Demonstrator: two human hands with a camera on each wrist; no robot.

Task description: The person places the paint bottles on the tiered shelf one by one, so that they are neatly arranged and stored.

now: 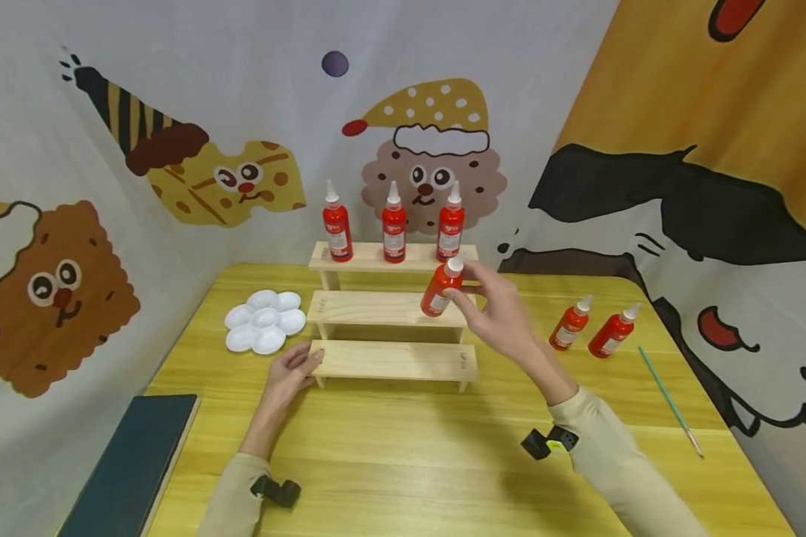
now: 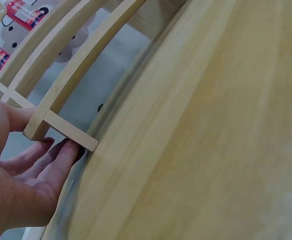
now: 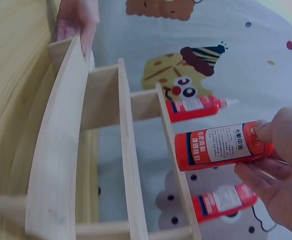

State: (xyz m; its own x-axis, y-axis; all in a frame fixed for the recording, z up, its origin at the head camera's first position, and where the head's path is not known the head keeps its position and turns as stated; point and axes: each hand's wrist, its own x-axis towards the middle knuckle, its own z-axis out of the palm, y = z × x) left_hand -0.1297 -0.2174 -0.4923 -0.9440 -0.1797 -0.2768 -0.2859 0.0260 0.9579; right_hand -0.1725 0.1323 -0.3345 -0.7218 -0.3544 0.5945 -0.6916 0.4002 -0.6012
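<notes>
A three-step wooden display rack stands on the table. My left hand grips the left end of its lowest step, thumb on top and fingers at the side and below, as the left wrist view shows. In my right hand is a red squeeze bottle with a white cap, pinched near its top between thumb and fingers. It tilts slightly over the right part of the middle step; whether its base touches the wood I cannot tell. Three similar bottles stand spaced out on the top step.
Two more red bottles stand on the table at the right, near a thin green paintbrush. Left of the rack lies a white flower-shaped palette. A dark book is at the front left. Behind hangs a cartoon-printed curtain.
</notes>
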